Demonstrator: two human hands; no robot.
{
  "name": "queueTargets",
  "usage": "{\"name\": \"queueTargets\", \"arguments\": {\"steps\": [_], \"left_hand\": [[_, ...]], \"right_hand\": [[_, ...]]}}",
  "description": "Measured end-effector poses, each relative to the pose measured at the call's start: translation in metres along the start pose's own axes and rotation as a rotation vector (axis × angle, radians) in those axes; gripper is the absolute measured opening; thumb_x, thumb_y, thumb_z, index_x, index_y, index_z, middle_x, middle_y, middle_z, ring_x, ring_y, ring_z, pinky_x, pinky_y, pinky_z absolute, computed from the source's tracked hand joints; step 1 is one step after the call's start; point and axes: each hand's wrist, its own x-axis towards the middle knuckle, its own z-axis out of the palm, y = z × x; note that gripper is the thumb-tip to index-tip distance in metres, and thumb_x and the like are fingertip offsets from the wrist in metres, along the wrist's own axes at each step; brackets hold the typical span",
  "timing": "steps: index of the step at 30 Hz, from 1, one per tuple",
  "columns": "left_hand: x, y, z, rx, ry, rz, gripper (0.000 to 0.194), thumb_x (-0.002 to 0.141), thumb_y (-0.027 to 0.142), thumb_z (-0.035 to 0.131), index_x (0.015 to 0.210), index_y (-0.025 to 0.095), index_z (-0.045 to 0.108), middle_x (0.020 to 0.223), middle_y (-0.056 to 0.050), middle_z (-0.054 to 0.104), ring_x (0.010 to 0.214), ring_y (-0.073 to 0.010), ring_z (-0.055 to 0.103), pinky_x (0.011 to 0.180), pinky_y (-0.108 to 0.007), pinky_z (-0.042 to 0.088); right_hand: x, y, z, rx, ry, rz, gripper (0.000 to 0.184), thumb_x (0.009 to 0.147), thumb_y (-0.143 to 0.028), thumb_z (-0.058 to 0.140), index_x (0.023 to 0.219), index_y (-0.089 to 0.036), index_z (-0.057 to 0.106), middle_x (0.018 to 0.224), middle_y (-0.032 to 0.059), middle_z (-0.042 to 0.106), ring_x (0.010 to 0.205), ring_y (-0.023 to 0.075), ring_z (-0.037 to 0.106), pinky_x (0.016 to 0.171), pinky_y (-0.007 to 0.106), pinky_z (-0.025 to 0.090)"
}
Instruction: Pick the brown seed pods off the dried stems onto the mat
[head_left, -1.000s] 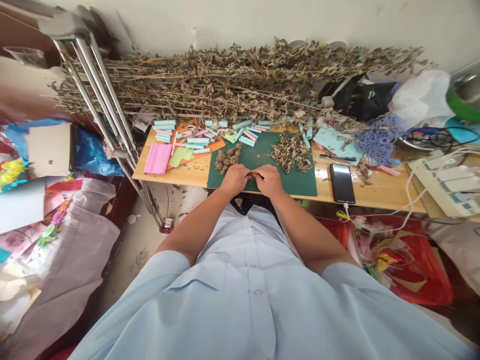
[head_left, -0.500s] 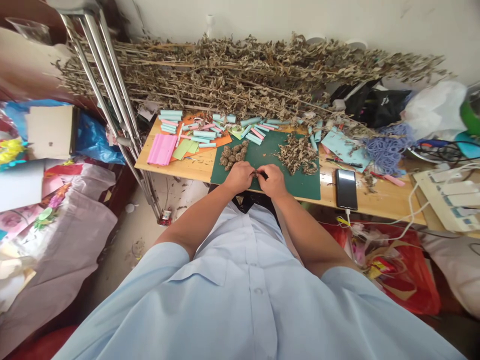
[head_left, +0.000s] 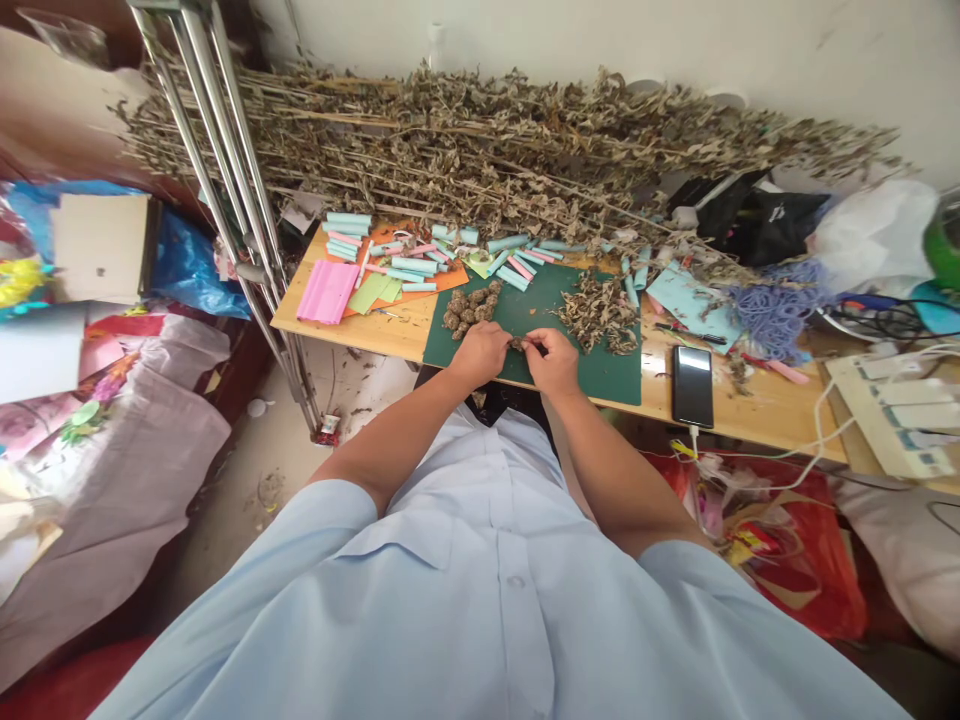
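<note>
My left hand (head_left: 484,353) and my right hand (head_left: 553,360) meet over the near edge of a green cutting mat (head_left: 611,368). Both are closed in a pinch on a small clump of dried leaves (head_left: 517,344) held between them. Just beyond my left hand lies a cluster of rolled brown leaf balls (head_left: 469,308). A loose pile of dried leaves (head_left: 598,313) sits on the mat beyond my right hand.
A wooden table (head_left: 757,405) carries blue and pink paper rolls (head_left: 409,264), pink paper (head_left: 327,291), a phone (head_left: 691,385) and purple yarn (head_left: 765,303). Dried branches (head_left: 487,150) are heaped along the wall. Metal poles (head_left: 225,180) lean at the left; a power strip (head_left: 892,410) lies right.
My hands have stayed together on the clump at the mat's near edge, with small finger movements. The camera has shifted, moving the scene slightly down and right.
</note>
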Motion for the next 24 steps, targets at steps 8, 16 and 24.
{"name": "queueTargets", "arguments": {"steps": [8,16,24], "left_hand": [[-0.0025,0.0035,-0.0092,0.007,-0.030,0.074,0.022,0.090,0.024,0.056,0.102,0.015,0.072,0.097,-0.013,0.064,0.098,-0.0269,0.058,0.095,-0.044,0.045],[0.0018,0.0015,-0.0017,0.008,-0.016,0.064,0.025,0.094,0.019,0.048,0.089,0.016,0.073,0.089,-0.012,0.063,0.092,-0.0248,0.058,0.088,-0.041,0.046],[0.0008,0.0009,-0.0045,-0.038,-0.004,0.040,0.026,0.093,0.017,0.048,0.094,0.016,0.074,0.093,-0.012,0.066,0.095,-0.0247,0.060,0.091,-0.041,0.048]], "right_hand": [[0.0006,-0.0020,0.0017,-0.037,-0.084,-0.113,0.014,0.087,-0.020,0.061,0.100,-0.023,0.066,0.094,0.0079,0.074,0.094,0.0274,0.066,0.092,0.046,0.052],[0.0004,-0.0020,-0.0002,0.019,-0.086,-0.106,0.012,0.086,-0.021,0.059,0.096,-0.023,0.064,0.091,0.0071,0.073,0.091,0.0255,0.067,0.089,0.043,0.055],[0.0003,0.0038,0.0005,0.139,0.062,0.064,0.023,0.089,-0.026,0.059,0.111,-0.022,0.063,0.095,0.0072,0.074,0.092,0.0242,0.070,0.093,0.044,0.056]]}}
